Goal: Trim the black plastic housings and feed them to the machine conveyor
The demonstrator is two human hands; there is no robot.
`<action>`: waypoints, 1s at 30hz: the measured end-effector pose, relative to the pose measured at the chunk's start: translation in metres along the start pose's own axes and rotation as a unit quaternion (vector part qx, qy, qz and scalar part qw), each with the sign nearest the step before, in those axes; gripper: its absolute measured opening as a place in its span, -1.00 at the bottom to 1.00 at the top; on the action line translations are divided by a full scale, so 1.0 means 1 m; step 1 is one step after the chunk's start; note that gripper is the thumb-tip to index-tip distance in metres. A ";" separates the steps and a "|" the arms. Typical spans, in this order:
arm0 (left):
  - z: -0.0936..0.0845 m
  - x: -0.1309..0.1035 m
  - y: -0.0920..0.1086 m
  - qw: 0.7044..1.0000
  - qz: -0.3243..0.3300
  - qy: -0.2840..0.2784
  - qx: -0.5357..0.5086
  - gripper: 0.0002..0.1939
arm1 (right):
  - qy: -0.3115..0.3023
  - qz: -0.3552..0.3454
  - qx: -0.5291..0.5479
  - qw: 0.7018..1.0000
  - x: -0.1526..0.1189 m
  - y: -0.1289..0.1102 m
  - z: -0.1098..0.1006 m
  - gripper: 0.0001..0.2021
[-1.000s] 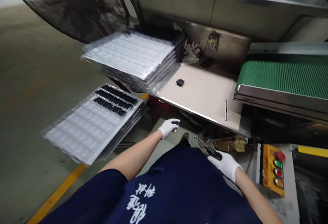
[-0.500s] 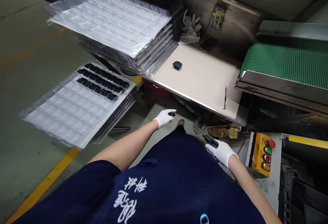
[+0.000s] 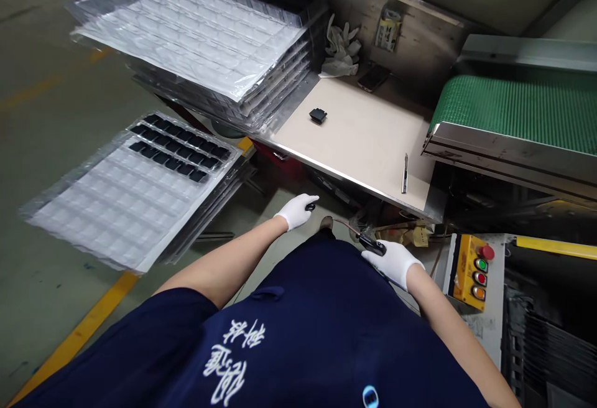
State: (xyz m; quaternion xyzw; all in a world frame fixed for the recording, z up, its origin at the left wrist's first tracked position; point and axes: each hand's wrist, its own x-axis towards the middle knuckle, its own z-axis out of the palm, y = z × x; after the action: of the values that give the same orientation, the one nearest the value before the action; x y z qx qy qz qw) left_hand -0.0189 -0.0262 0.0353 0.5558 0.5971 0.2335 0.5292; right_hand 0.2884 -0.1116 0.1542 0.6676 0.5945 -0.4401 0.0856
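My left hand [image 3: 297,211], in a white glove, is closed on a small black part [image 3: 310,207] in front of the table's edge. Lower right, my gloved right hand [image 3: 390,261] grips the black handle of a tool [image 3: 372,244]; its thin, curved end points up and left, toward my left hand. On the beige table mat [image 3: 359,137] lie a dark block [image 3: 318,115] and a slim metallic cutter [image 3: 405,173].
Stacked plastic trays [image 3: 186,28] stand at the upper left. A lower tray [image 3: 107,203] holds rows of black parts. A green conveyor belt [image 3: 517,109] is at the right, above a yellow button box [image 3: 471,271]. Gloves [image 3: 342,47] and a phone [image 3: 374,77] lie behind the mat.
The view has shifted slightly. My right hand has moved left with the tool, a little closer to my left hand. The left hand has turned slightly, and less of its black part shows.
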 end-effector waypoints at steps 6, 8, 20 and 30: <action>0.005 -0.005 -0.002 0.999 0.003 0.020 -0.031 -0.63 | 0.004 0.004 -0.019 1.000 -0.002 -0.001 -0.002 -0.71; 0.005 -0.004 -0.006 0.997 -0.010 0.033 -0.063 -0.63 | -0.002 -0.001 -0.019 1.000 -0.002 -0.001 0.000 -0.72; -0.005 0.001 -0.011 0.997 -0.005 0.056 0.048 -0.68 | -0.011 -0.006 -0.004 1.000 0.000 -0.003 0.004 -0.69; -0.003 0.000 0.001 0.997 0.007 0.007 0.076 -0.65 | -0.010 -0.008 0.003 1.000 0.006 0.010 0.006 -0.70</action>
State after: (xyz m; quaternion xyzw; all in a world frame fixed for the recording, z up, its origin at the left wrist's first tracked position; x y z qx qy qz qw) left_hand -0.0207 -0.0251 0.0374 0.5967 0.6126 0.1951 0.4801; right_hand 0.2935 -0.1142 0.1423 0.6585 0.5977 -0.4491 0.0860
